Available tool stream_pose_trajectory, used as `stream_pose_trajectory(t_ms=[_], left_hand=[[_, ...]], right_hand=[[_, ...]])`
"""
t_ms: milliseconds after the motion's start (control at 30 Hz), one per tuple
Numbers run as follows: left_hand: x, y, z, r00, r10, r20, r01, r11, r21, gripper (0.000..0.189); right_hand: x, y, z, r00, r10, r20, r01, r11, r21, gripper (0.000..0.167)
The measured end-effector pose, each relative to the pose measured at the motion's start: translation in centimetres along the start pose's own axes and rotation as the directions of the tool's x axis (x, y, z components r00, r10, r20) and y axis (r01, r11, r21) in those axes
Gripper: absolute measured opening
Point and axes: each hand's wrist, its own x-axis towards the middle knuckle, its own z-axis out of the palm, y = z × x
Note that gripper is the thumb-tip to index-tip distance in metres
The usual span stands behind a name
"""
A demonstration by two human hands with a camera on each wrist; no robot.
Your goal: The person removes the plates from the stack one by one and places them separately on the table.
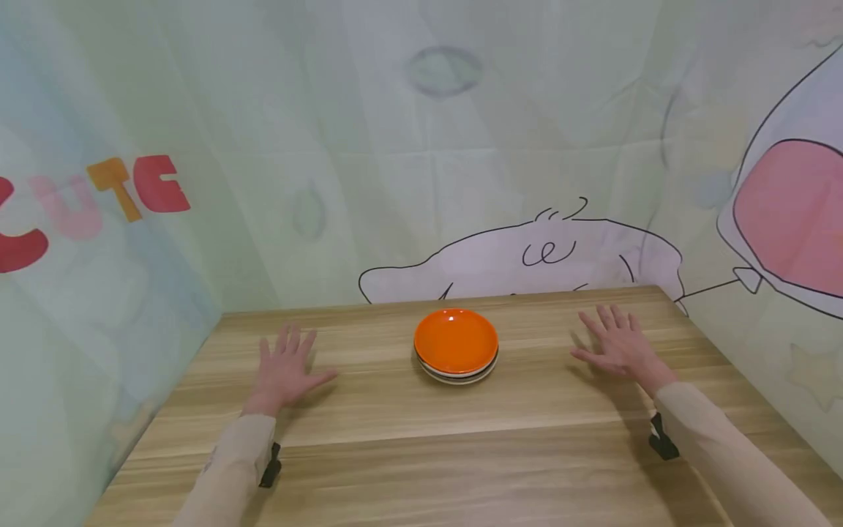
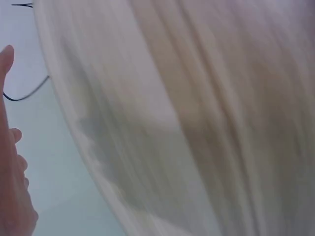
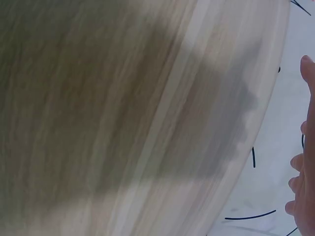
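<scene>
A small stack of round plates stands near the back middle of the wooden table [image 1: 435, 468]. Its top one is a glossy orange plate [image 1: 456, 340]; pale and dark rims show beneath. To the left of the stack, my left hand [image 1: 285, 373] is spread palm down over the tabletop, fingers pointing away and thumb toward the plates. On the other side, my right hand [image 1: 622, 348] is likewise spread with its fingers straight. Both hands hold nothing and are apart from the plates. In each wrist view, the left hand [image 2: 15, 182] and right hand [image 3: 307, 162] show only at the outer edge.
A pale cloth backdrop [image 1: 329, 146] with cartoon drawings and coloured letters hangs behind and on both sides of the table. Dark wrist devices, one being the right strap mount [image 1: 661, 438], sit under beige sleeves [image 1: 724, 454]. Hand shadows fall on the wood.
</scene>
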Motion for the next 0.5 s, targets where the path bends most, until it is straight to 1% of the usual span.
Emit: stream_pose_trajectory(t_ms=[200, 267, 467, 500], left_hand=[[0.3, 1.8, -0.6, 1.0, 0.021, 0.006, -0.02, 0.998, -0.059, 0.093], [0.4, 2.4, -0.6, 1.0, 0.024, 0.007, -0.023, 0.997, -0.077, 0.094], [0.6, 4.3, -0.1, 1.0, 0.015, 0.018, -0.011, 0.98, -0.2, 0.097], [0.6, 4.6, 0.0, 1.0, 0.016, 0.02, -0.012, 0.978, -0.21, 0.097]], right_hand=[[0.2, -0.4, 0.0, 0.999, -0.029, -0.019, 0.029, 0.999, 0.019, 0.08], [0.3, -0.5, 0.0, 0.999, -0.041, -0.027, 0.042, 0.999, 0.028, 0.079], [0.6, -1.0, -0.1, 0.996, -0.078, -0.037, 0.08, 0.995, 0.065, 0.079], [0.6, -1.2, -0.1, 0.996, -0.082, -0.037, 0.085, 0.994, 0.074, 0.079]])
